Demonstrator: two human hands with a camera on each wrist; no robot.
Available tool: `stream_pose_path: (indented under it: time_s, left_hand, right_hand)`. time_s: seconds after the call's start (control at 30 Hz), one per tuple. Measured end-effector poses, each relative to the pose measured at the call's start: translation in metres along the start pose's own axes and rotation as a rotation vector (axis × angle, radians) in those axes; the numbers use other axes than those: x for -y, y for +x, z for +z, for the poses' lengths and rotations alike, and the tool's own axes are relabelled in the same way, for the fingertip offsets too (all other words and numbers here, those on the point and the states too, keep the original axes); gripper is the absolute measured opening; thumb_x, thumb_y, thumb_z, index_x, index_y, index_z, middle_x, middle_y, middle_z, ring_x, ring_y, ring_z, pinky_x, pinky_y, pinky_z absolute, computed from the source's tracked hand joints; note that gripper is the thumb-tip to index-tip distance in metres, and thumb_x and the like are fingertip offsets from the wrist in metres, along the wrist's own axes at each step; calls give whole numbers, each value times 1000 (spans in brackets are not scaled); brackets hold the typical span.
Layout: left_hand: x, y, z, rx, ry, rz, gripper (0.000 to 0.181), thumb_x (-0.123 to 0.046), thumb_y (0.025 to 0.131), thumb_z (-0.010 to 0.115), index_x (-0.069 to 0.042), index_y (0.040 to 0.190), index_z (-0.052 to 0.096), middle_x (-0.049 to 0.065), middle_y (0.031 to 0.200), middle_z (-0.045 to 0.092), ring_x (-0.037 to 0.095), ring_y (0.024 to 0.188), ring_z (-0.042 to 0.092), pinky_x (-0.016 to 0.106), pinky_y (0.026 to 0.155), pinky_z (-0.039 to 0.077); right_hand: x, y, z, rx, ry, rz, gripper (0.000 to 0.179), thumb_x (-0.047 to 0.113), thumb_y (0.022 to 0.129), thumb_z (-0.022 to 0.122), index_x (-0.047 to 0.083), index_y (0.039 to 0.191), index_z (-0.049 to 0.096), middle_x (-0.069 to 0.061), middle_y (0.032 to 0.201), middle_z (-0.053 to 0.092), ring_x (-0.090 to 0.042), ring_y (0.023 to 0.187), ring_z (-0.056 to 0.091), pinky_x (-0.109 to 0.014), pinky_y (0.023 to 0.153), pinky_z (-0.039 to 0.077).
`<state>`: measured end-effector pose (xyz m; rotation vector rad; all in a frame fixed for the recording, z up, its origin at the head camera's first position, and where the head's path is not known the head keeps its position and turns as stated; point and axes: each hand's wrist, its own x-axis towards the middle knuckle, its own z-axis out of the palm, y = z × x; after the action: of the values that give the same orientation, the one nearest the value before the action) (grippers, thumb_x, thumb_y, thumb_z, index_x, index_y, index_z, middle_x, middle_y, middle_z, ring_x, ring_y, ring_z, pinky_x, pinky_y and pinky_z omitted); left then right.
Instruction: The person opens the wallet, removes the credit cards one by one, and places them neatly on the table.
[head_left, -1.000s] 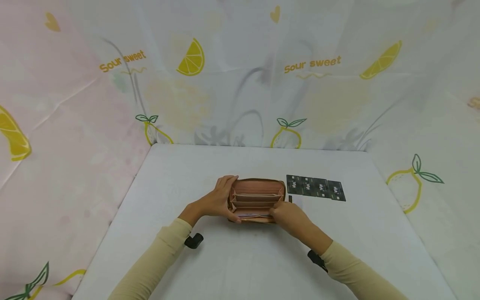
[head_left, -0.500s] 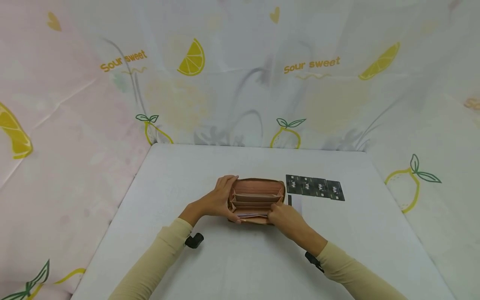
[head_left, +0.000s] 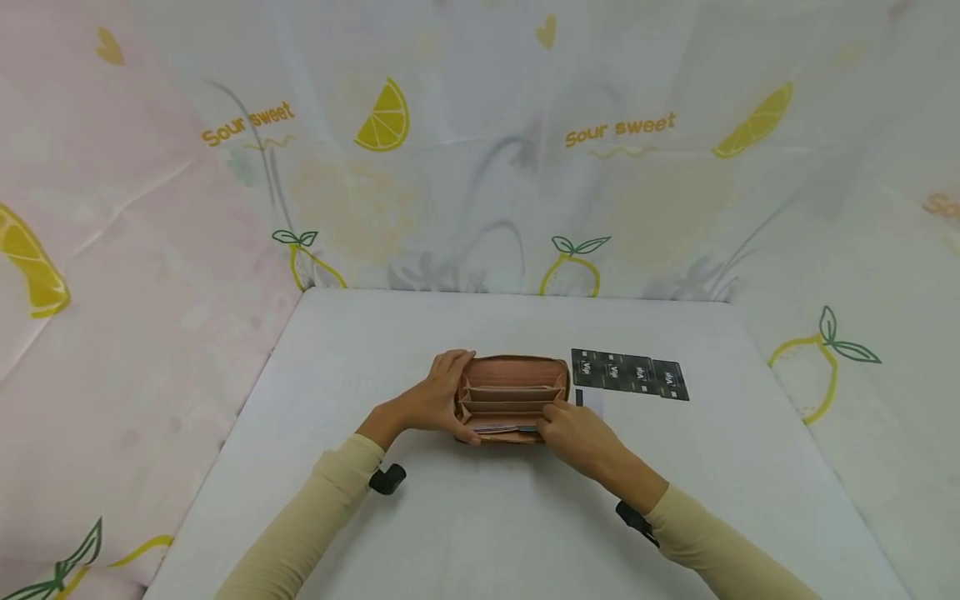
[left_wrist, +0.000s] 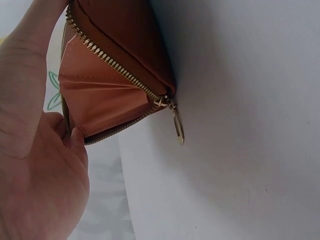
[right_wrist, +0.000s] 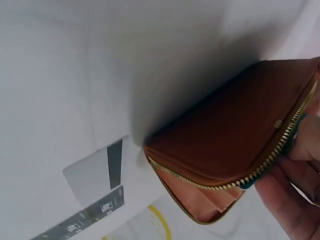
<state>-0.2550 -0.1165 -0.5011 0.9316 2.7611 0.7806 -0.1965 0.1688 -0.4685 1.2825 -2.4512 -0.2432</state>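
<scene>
An unzipped brown zip-around wallet [head_left: 517,369] stands on the white table with its pink-tan compartments facing up. My left hand [head_left: 435,402] grips its left end, thumb along the near edge and fingers at the far side. Close to that hand, the gold zipper pull [left_wrist: 178,125] hangs off the wallet's corner. My right hand [head_left: 581,435] reaches into the near compartment at the right, where its thumb and fingers pinch a teal card [right_wrist: 247,183], mostly hidden by the wallet's front panel. Beside the teal edge, some paper edges [head_left: 491,429] show in the same compartment.
Several black VIP cards [head_left: 628,373] lie in an overlapping row to the right of the wallet. A pale card with a dark stripe [right_wrist: 92,172] lies between them and my right hand. Lemon-print cloth [head_left: 465,183] hangs behind the table [head_left: 360,333].
A teal edge now shows by my right fingertips in the near compartment. The right hand shifted slightly left, then back right. My left hand has kept its hold on the wallet.
</scene>
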Motion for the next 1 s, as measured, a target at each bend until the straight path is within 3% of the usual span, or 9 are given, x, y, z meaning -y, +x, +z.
stream_pose_path:
  time_s: [0.33, 0.67, 0.77, 1.0]
  left_hand:
    - [0, 1, -1, 1, -5, 2, 142, -72, 55, 82, -8, 156, 6, 11, 153, 14, 28, 139, 13, 49, 106, 34]
    - [0, 6, 0, 3, 2, 6, 141, -73, 55, 81, -9, 156, 5, 10, 153, 13, 26, 139, 13, 47, 107, 34]
    - [-1, 7, 1, -1, -9, 10, 141, -73, 55, 81, -9, 156, 6, 10, 153, 13, 27, 139, 13, 48, 107, 34]
    - [-1, 2, 3, -8, -6, 3, 141, -73, 54, 82, -9, 156, 7, 9, 153, 14, 26, 139, 14, 48, 106, 35]
  right_hand:
    - [-5, -6, 3, -1, 181, 13, 9, 13, 81, 80, 9, 85, 73, -2, 80, 61, -13, 71, 58, -23, 57, 50]
    - [-9, -8, 6, -33, 104, -15, 9, 7, 79, 81, 9, 81, 73, -3, 74, 59, -13, 67, 58, -24, 55, 49]
    - [-6, -10, -3, -30, 111, 5, 9, 5, 79, 81, 8, 79, 72, -3, 73, 58, -13, 66, 57, -23, 54, 48]
    - [0, -11, -40, -112, 224, 51, 13, 0, 74, 82, 6, 76, 70, -1, 74, 61, -12, 66, 58, -23, 55, 49]
